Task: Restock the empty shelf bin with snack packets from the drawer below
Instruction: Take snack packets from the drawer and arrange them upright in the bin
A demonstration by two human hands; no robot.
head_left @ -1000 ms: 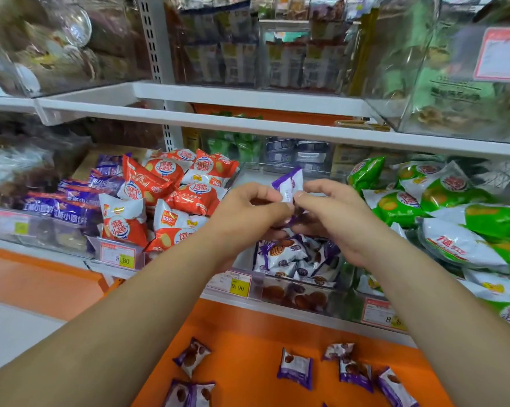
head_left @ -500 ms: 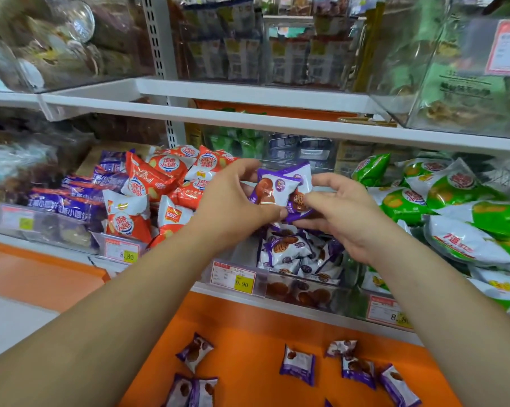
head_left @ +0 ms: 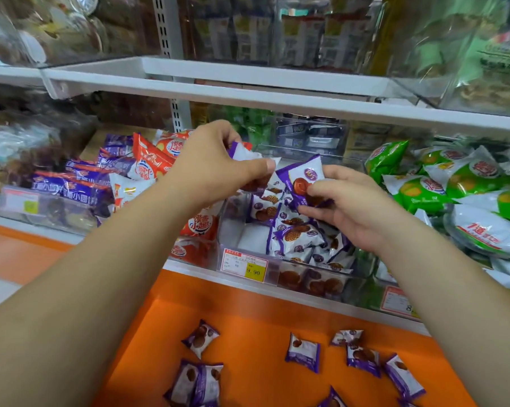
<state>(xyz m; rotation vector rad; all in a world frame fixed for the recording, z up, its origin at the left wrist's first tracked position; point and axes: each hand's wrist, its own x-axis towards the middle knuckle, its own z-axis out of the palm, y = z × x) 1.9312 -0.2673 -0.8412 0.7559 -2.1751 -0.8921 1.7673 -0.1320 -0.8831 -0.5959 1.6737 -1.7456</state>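
A clear shelf bin [head_left: 233, 230] with a 9.90 price tag holds several purple-and-white snack packets [head_left: 294, 236] piled toward its right side. My left hand [head_left: 215, 163] is above the bin's left rear, shut on a purple-and-white packet [head_left: 247, 155]. My right hand [head_left: 347, 201] is over the bin's right part, pinching another purple packet [head_left: 302, 179] that stands upright. Below the shelf, the orange drawer [head_left: 247, 312] lies open with several more packets [head_left: 303, 351] scattered on its floor.
Orange-and-white bags [head_left: 148, 160] fill the bin to the left, green bags [head_left: 453, 183] the bin to the right. A white shelf board [head_left: 247, 92] hangs low above the hands, with clear bins of goods on it. Blue-purple packs [head_left: 71, 183] lie far left.
The hands held packets together at the middle; now they have drawn apart, each with its own packet, the left one higher and leftward, the right one lower toward the pile.
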